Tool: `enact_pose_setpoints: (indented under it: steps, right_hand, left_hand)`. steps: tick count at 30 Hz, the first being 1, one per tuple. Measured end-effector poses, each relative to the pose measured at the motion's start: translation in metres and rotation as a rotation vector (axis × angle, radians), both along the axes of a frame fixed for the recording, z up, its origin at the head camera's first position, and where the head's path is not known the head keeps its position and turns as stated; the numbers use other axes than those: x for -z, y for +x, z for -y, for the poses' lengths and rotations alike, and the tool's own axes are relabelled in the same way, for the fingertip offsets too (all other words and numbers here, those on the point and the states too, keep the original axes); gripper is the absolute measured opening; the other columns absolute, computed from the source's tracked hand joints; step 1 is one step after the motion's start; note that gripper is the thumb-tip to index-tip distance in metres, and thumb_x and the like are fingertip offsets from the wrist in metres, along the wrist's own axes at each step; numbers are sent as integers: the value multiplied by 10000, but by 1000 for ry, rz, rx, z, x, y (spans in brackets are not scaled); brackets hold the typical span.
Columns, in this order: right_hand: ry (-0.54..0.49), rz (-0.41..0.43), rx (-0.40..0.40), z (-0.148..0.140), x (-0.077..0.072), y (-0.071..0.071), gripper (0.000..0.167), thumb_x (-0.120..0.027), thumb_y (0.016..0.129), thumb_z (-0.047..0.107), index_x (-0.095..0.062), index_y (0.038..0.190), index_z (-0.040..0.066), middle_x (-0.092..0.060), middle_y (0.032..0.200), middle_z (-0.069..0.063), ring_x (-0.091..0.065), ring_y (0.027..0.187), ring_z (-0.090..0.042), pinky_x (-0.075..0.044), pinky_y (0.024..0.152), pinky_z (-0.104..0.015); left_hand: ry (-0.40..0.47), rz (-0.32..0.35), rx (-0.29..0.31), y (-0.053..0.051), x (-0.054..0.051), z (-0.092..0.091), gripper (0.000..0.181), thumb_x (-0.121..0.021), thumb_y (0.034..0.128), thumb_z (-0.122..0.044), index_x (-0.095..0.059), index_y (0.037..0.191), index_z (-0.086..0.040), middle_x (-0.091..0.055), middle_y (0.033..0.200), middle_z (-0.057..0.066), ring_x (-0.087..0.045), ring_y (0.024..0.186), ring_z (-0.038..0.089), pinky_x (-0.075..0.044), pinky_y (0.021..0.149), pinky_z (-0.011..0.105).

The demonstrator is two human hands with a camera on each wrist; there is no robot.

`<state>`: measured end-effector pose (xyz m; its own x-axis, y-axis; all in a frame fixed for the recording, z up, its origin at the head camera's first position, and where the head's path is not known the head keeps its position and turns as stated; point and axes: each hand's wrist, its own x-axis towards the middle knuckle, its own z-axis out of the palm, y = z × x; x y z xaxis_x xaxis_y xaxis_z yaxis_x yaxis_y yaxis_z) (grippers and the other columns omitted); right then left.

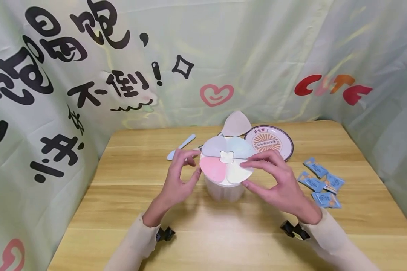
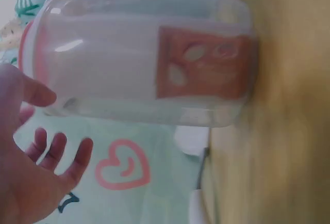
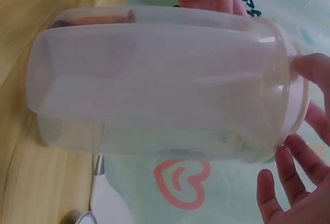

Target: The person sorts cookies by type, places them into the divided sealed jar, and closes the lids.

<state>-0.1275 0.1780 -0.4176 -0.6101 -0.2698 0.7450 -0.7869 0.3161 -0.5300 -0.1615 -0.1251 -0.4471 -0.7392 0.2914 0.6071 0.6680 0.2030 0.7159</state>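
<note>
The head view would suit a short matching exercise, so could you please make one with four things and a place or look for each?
1. canister
2. plate
3. snack packets
4. blue spreader

A. scattered farthest right of the four
B. round, with a dark rim
C. farthest left of the four
D. between the left hand and the right hand

Pairs: 1-D, 2-B, 3-A, 4-C

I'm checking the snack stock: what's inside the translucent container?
Inside the container, a reddish-brown item with pale ovals shows near the bottom. The lid covers the top and the plastic is cloudy, so I can't rule out more.
</note>
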Motion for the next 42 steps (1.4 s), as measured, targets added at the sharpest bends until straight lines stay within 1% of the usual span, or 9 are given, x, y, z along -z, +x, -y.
enact_pose_setpoints:
  steps: [3,6,11,16,23,31,38,40,42]
  right_hand:
    - [-1,-16,15,5,-4,2,469,-796,975,523,-827,1153,90,-694,1129,-128,-602,1123,-189,-447,1030,-191]
    - [12,-37,41,10,-7,3,464,-796,969,540,-831,1125,104,-677,1052,-82,-581,1059,-180,-423,994,-188]
    - [62,-97,64,22,-14,7,435,-785,972,555,-835,1071,135,-640,936,-3,-522,959,-190,-376,932,-219]
    - [130,-146,58,31,-23,7,423,-753,988,575,-843,1031,164,-641,880,40,-483,937,-204,-348,899,-253]
    - [231,-93,24,23,-25,2,443,-703,995,618,-850,1095,211,-762,1076,10,-576,1167,-275,-368,1076,-364]
    - [246,-78,-10,17,-24,-4,463,-708,997,605,-849,1147,190,-789,1112,1,-600,1213,-275,-361,1166,-288]
    - [215,-22,-16,15,-26,-4,453,-709,992,590,-857,1136,187,-789,1086,15,-594,1190,-239,-396,1114,-256]
    - [188,12,-4,16,-27,-4,361,-768,991,503,-859,1125,181,-787,1064,21,-599,1155,-213,-432,1058,-236]
    - [148,54,2,17,-29,-6,234,-867,950,339,-860,1114,173,-789,1046,28,-605,1117,-176,-463,998,-213]
  left_hand:
    - [-26,16,80,6,5,1,694,-710,842,118,-550,1495,-53,-557,1375,160,-564,1197,264,-638,976,447]
    - [-63,47,149,9,9,2,862,-804,801,59,-454,1579,-65,-507,1520,163,-558,1289,267,-637,1002,482]
    - [-103,79,158,8,11,3,1032,-927,780,-38,-367,1645,-101,-472,1636,147,-574,1331,286,-624,1043,455]
    - [-78,94,155,4,13,4,992,-916,811,-1,-363,1630,-86,-465,1655,159,-580,1355,275,-609,1079,416]
    - [-39,120,182,-2,18,8,932,-881,843,70,-396,1627,-74,-465,1657,189,-612,1369,288,-610,1108,440]
    - [-37,140,193,-2,16,7,879,-862,845,94,-427,1595,-50,-458,1668,205,-608,1393,326,-599,1128,499]
    - [-34,163,196,-1,14,4,856,-858,849,88,-430,1578,-49,-463,1661,193,-594,1413,360,-585,1140,542]
    - [-39,165,194,-1,14,4,847,-857,856,78,-431,1575,-55,-466,1658,194,-594,1414,370,-587,1140,532]
    - [-42,169,191,0,13,3,845,-859,854,74,-435,1573,-63,-469,1657,189,-597,1411,370,-588,1141,519]
